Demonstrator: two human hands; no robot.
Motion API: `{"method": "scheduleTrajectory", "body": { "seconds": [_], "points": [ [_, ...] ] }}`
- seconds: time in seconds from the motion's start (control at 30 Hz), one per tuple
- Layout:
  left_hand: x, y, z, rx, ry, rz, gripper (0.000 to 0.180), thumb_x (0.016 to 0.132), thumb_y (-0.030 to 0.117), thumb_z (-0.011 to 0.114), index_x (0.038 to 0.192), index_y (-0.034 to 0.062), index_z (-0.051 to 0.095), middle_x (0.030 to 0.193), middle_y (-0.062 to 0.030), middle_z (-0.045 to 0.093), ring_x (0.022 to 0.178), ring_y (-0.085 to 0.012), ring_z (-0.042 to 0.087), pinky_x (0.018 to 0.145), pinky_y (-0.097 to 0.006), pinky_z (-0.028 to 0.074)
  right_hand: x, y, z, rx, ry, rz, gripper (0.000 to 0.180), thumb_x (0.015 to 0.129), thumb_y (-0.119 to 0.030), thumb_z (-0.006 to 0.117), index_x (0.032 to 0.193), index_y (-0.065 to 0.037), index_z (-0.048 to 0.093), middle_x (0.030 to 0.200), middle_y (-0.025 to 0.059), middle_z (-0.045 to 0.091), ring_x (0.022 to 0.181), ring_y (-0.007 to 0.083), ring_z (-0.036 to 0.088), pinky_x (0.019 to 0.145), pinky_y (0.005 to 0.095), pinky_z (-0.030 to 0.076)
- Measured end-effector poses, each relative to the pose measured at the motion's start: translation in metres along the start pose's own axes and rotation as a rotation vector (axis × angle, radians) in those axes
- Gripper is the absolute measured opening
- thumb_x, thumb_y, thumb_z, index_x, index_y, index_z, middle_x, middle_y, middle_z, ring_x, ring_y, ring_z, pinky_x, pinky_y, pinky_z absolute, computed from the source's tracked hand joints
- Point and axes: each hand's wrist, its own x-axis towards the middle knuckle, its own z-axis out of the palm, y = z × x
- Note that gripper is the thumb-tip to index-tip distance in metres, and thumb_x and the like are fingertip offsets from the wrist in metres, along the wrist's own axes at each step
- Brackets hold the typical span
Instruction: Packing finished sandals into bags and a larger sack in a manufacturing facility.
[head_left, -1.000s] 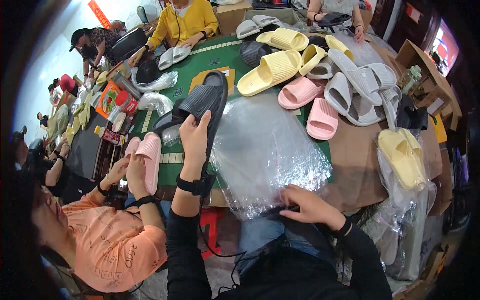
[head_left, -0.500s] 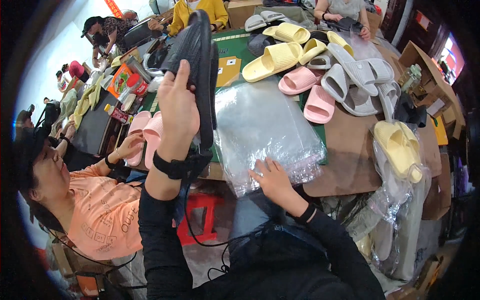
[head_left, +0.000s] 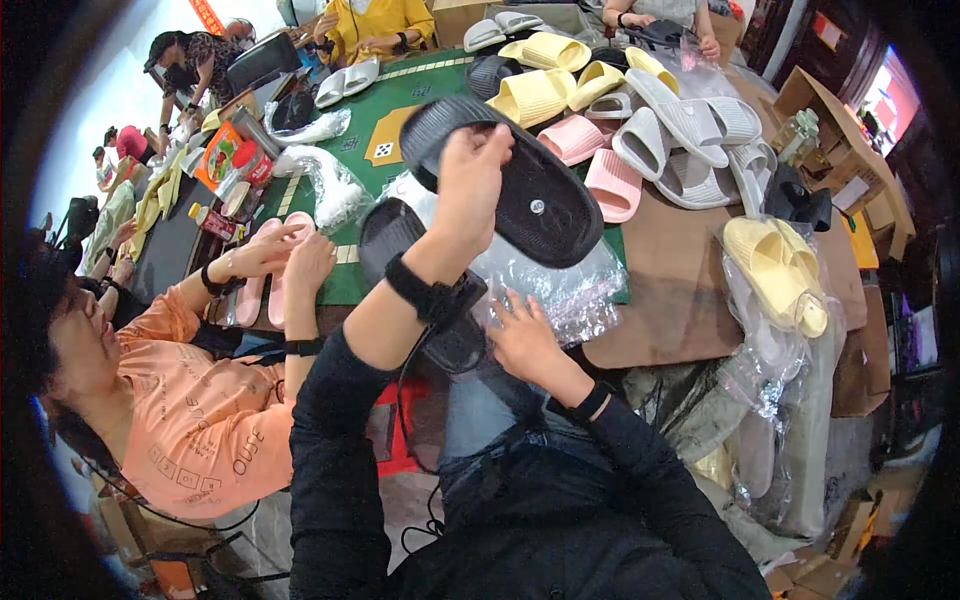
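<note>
My left hand (head_left: 468, 188) is closed on a black slipper (head_left: 560, 228), gripping it by the strap above the stacked bags. The slipper's footbed faces up, with a small round white sticker on it. A second black slipper (head_left: 388, 235) shows below my left wrist at the table's near edge; my forearm covers its middle, and I cannot tell whether it lies or hangs there. My right hand (head_left: 530, 345) has its fingers spread on the near edge of a stack of clear plastic bags (head_left: 590, 290).
Yellow slippers (head_left: 535, 95), grey slippers (head_left: 690, 130) and pink slippers (head_left: 613, 185) lie heaped at the far right. Bagged yellow slippers (head_left: 770, 265) hang over the right edge. A co-worker in an orange shirt (head_left: 215, 410) handles pink slippers (head_left: 250, 300) at left. Cardboard boxes (head_left: 850, 170) stand right.
My left hand has swung right and lowered, turning the black slipper from upright to nearly flat. The second black slipper now shows apart, below the wrist. My right hand stays on the bags.
</note>
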Motion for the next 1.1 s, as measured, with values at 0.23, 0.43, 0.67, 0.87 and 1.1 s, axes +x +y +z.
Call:
{"method": "scheduleTrajectory", "body": {
  "seconds": [0.23, 0.43, 0.67, 0.87, 1.1],
  "points": [
    [-0.085, -0.084, -0.037, 0.980, -0.751, 0.059, 0.057, 0.089, 0.030, 0.063, 0.133, -0.0039, 0.046, 0.134, -0.0255, 0.049, 0.125, -0.0386, 0.047, 0.107, -0.041, 0.036, -0.002, 0.012, 0.043, 0.292, 0.288, -0.040, 0.049, 0.080, -0.027, 0.064, 0.125, -0.009, 0.058, 0.140, 0.0191, 0.045, 0.134, 0.0402, 0.035, 0.107, 0.0588, 0.028],
    [-0.137, -0.075, -0.056, 1.276, -0.726, -0.035, 0.050, 0.093, 0.034, 0.052, 0.124, -0.0047, 0.052, 0.123, -0.0290, 0.054, 0.116, -0.0424, 0.051, 0.097, -0.047, 0.042, -0.018, 0.015, 0.018, 0.025, 0.393, -0.126, 0.046, 0.079, -0.024, 0.063, 0.120, -0.006, 0.060, 0.126, 0.0199, 0.055, 0.123, 0.0390, 0.047, 0.102, 0.0549, 0.035],
    [-0.180, -0.115, -0.089, 1.419, -0.394, 0.138, 0.047, 0.092, 0.028, 0.052, 0.125, -0.0054, 0.052, 0.131, -0.0340, 0.045, 0.123, -0.0448, 0.045, 0.102, -0.047, 0.039, -0.032, 0.010, -0.106, 0.367, -0.364, 0.066, 0.043, 0.083, -0.026, 0.064, 0.124, -0.012, 0.060, 0.113, 0.0216, 0.062, 0.112, 0.0409, 0.055, 0.100, 0.0444, 0.040],
    [-0.187, -0.142, -0.081, 1.799, -0.367, 0.376, 0.061, 0.087, 0.040, 0.051, 0.140, 0.0097, 0.042, 0.140, -0.0147, 0.044, 0.134, -0.0383, 0.033, 0.107, -0.051, 0.027, 0.041, -0.016, -0.052, 0.210, 0.223, -0.173, 0.045, 0.093, -0.041, 0.052, 0.131, -0.017, 0.055, 0.133, 0.0281, 0.048, 0.125, 0.0439, 0.045, 0.104, 0.0505, 0.033],
    [-0.196, -0.146, -0.103, 1.501, -0.415, 0.127, 0.068, 0.080, 0.038, 0.061, 0.137, 0.0051, 0.044, 0.139, -0.0170, 0.043, 0.129, -0.0413, 0.033, 0.108, -0.055, 0.026, 0.106, -0.032, -0.034, 0.322, 0.154, 0.071, 0.057, 0.093, -0.047, 0.050, 0.129, -0.003, 0.052, 0.139, 0.0251, 0.044, 0.126, 0.0374, 0.047, 0.098, 0.0539, 0.036]
  ]
}}
